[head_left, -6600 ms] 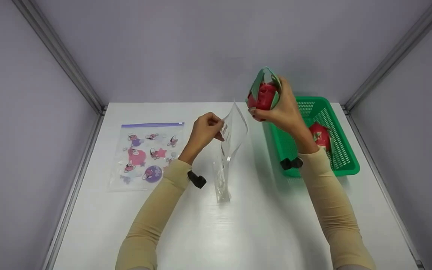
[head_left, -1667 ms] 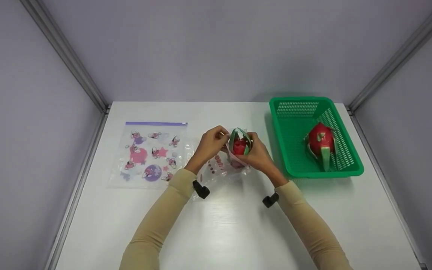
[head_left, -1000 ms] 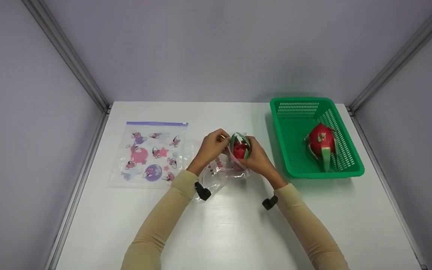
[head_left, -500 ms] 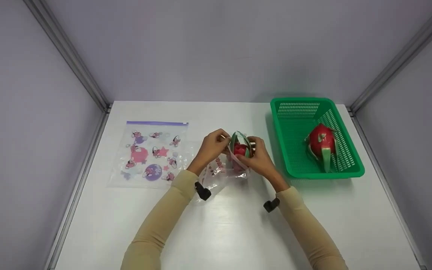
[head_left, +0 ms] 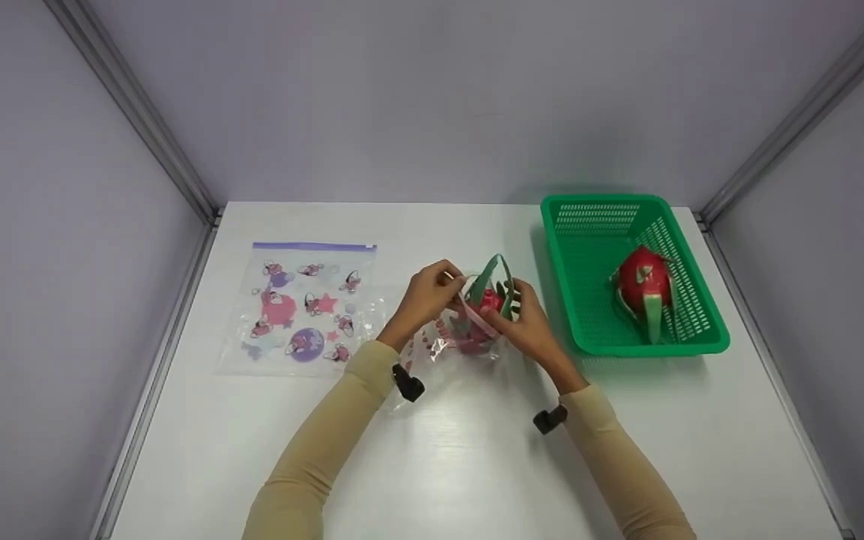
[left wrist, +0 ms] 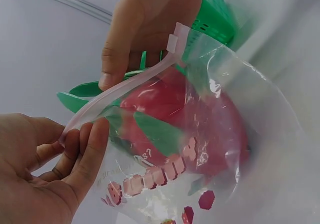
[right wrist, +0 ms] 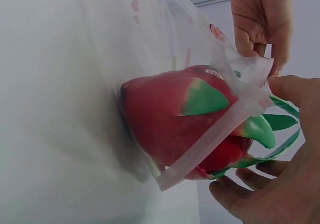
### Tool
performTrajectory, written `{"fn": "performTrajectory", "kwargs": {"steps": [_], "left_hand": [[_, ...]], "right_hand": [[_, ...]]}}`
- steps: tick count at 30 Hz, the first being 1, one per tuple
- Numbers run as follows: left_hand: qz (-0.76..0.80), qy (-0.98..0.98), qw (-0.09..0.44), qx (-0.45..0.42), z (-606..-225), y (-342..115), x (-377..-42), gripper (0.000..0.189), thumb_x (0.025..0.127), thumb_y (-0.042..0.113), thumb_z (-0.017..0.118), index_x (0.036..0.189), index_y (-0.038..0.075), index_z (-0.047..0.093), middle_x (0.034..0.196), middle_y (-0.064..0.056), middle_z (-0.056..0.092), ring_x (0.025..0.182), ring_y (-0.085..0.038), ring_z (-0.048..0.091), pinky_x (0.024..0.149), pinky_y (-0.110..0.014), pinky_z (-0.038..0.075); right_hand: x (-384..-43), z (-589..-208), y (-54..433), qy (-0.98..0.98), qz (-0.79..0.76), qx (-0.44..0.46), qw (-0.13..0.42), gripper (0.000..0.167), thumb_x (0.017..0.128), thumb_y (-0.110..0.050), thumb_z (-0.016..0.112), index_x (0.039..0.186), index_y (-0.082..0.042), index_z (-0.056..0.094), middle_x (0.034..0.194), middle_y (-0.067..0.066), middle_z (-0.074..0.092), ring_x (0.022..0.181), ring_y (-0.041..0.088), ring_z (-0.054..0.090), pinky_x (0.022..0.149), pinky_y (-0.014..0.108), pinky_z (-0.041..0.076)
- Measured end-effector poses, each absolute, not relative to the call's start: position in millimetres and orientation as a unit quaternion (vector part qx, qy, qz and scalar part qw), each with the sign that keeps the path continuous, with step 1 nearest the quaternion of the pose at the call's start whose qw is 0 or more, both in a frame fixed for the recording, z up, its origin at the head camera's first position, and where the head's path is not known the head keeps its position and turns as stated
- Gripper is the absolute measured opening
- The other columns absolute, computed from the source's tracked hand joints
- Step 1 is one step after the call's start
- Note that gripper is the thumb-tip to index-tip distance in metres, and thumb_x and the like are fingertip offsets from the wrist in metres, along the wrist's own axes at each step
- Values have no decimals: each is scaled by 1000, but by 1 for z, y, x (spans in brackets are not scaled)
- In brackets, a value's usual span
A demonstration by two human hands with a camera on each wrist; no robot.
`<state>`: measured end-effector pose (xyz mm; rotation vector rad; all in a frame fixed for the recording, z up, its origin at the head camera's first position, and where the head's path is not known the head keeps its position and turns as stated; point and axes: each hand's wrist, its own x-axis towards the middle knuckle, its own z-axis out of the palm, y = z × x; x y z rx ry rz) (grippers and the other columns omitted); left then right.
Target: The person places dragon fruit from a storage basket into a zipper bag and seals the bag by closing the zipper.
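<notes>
A red dragon fruit (head_left: 490,300) with green leaf tips, glossy like a model, sits mostly inside a clear zip bag (left wrist: 270,114) with pink prints. Its leafy end sticks out of the bag's mouth, most plainly in the right wrist view. My left hand (head_left: 426,296) pinches the pink zip edge between thumb and fingers. On the other side, my right hand (head_left: 533,326) curves round the leafy end, thumb at the bag's rim and fingers beyond the leaves (right wrist: 280,121). The fruit's lower part shows through the plastic.
To the right stands a green basket (head_left: 563,300) holding a second dragon fruit (head_left: 643,277). A flat zip bag (head_left: 304,315) with a purple seal and cartoon prints lies at the left on the white table (head_left: 432,480). Grey walls enclose the back and sides.
Over the longer span, the dragon fruit has come down from the air into the bag. In the last half second its leaves tilted right and my right hand shifted slightly right, fingers spreading.
</notes>
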<state>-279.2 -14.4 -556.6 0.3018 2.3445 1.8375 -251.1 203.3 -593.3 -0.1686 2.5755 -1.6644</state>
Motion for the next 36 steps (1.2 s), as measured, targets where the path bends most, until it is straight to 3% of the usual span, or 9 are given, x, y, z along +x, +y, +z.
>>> {"fn": "performTrajectory", "kwargs": {"steps": [3, 5, 11, 15, 22, 26, 30, 33, 36], "left_hand": [[617, 777, 72, 99, -558, -14, -279, 15, 108, 14, 63, 110, 0, 68, 91, -20, 72, 76, -24, 78, 80, -51, 67], [622, 773, 72, 100, -559, -14, -279, 15, 108, 13, 62, 110, -2, 67, 93, -24, 72, 76, -24, 78, 83, -57, 65], [611, 781, 71, 103, -557, -14, -278, 16, 109, 15, 62, 111, 0, 68, 103, -33, 71, 79, -23, 78, 78, -44, 67], [605, 787, 74, 97, -555, -14, -278, 16, 109, 16, 62, 112, 2, 68, 103, -30, 72, 80, -22, 77, 73, -33, 66], [598, 793, 75, 89, -556, -14, -278, 15, 109, 17, 62, 111, 3, 69, 102, -27, 74, 81, -27, 79, 68, -30, 65], [599, 793, 71, 88, -556, -15, -278, 16, 109, 18, 62, 111, 4, 69, 99, -24, 74, 81, -27, 80, 64, -28, 62], [600, 792, 67, 90, -558, -15, -279, 15, 109, 18, 62, 110, 5, 69, 94, -19, 74, 81, -26, 79, 69, -34, 65], [604, 789, 66, 94, -558, -15, -279, 15, 109, 18, 63, 111, 4, 69, 99, -25, 74, 82, -29, 80, 77, -45, 67], [608, 785, 68, 93, -557, -15, -279, 16, 108, 17, 63, 111, 3, 68, 103, -30, 73, 84, -31, 80, 79, -46, 67]], "right_hand": [[-251, -596, 207, 840, -538, -54, 37, 83, 97, -28, 79, 159, 5, 33, 159, 28, 43, 144, 47, 49, 120, 64, 42], [-251, -598, 209, 839, -540, -58, 37, 81, 97, -26, 79, 158, 5, 35, 159, 28, 44, 143, 47, 49, 119, 63, 42], [-250, -598, 210, 840, -537, -71, 27, 74, 97, -20, 76, 156, 6, 39, 152, 28, 47, 133, 44, 55, 113, 61, 49], [-250, -597, 211, 841, -535, -73, 24, 70, 97, -16, 74, 155, 6, 42, 148, 28, 51, 128, 43, 58, 109, 59, 53], [-250, -598, 214, 830, -554, -64, 34, 66, 96, -13, 74, 149, 5, 40, 150, 28, 51, 131, 42, 58, 110, 57, 52], [-249, -597, 214, 834, -547, -60, 26, 64, 96, -14, 75, 147, 5, 43, 147, 27, 51, 125, 43, 60, 104, 52, 55], [-244, -595, 215, 852, -523, -34, 9, 61, 96, -25, 79, 141, 3, 49, 134, 25, 57, 111, 40, 62, 89, 38, 54], [-240, -594, 215, 866, -500, -23, 0, 57, 95, -34, 81, 131, 1, 53, 117, 21, 60, 97, 31, 59, 77, 30, 48], [-236, -595, 218, 873, -486, -37, 5, 48, 96, -36, 81, 121, -3, 56, 97, 14, 61, 81, 21, 55, 67, 27, 44]]}}
